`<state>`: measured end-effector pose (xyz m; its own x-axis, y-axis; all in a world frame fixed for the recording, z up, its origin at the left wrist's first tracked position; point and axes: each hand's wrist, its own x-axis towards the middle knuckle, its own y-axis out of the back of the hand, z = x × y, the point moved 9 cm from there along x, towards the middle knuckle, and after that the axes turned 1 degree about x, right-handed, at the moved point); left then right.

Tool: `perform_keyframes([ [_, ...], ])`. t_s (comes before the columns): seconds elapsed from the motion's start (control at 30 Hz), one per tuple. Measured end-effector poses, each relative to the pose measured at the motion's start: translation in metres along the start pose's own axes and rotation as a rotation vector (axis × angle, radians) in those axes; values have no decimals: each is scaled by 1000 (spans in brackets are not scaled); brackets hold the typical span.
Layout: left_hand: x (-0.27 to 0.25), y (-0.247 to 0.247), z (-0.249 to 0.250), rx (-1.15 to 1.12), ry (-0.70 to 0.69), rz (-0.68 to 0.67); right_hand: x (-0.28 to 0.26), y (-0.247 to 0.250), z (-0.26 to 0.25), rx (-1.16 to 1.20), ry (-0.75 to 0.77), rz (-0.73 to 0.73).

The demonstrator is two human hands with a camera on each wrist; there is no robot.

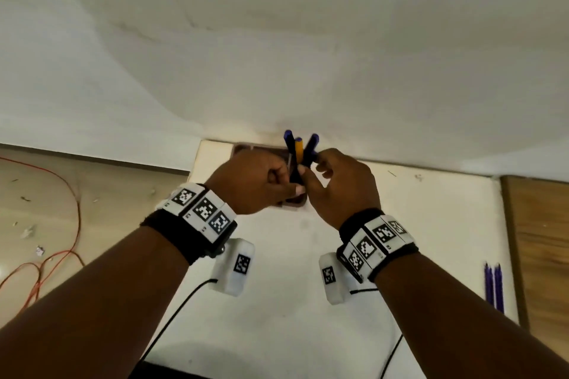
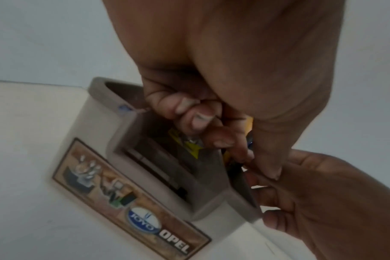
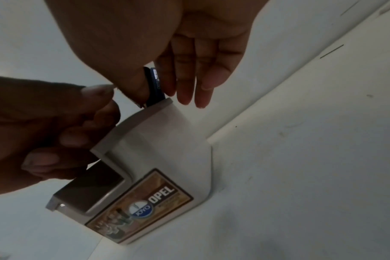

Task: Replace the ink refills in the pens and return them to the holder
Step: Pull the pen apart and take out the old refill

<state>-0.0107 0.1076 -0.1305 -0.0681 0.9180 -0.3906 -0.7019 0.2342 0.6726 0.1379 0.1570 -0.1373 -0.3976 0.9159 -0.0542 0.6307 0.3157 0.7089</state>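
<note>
I read this as the start: the pens (image 1: pixel 300 149) stand bunched in the holder (image 3: pixel 167 133) at the desk's (image 1: pixel 277 301) far edge. My right hand (image 1: pixel 340 183) pinches a blue one; my left hand (image 1: pixel 255 181) curls around the others. Next, lift it straight out.

Both hands hide the holder (image 1: pixel 243 149) and pen barrels (image 1: pixel 309 149)

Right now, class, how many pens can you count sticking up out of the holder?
3. Two blue pens lean apart with a yellow pen between them, all at the holder's right end, among both hands' fingers. The hands may hide others.
</note>
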Motion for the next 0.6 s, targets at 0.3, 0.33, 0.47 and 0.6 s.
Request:
perform_keyframes([
  [0.3,-46,20,14,-140,-113,292,3,8,-15,-72,-4,73],
  [0.33,-61,19,17,-175,-131,320,-1,11,-22,-107,-7,82],
  [0.47,-112,7,32,-257,-174,357,-38,42,-44,9,-52,269],
  [0.6,-153,-5,41,-369,-212,397,-113,74,-54,167,-40,433],
])
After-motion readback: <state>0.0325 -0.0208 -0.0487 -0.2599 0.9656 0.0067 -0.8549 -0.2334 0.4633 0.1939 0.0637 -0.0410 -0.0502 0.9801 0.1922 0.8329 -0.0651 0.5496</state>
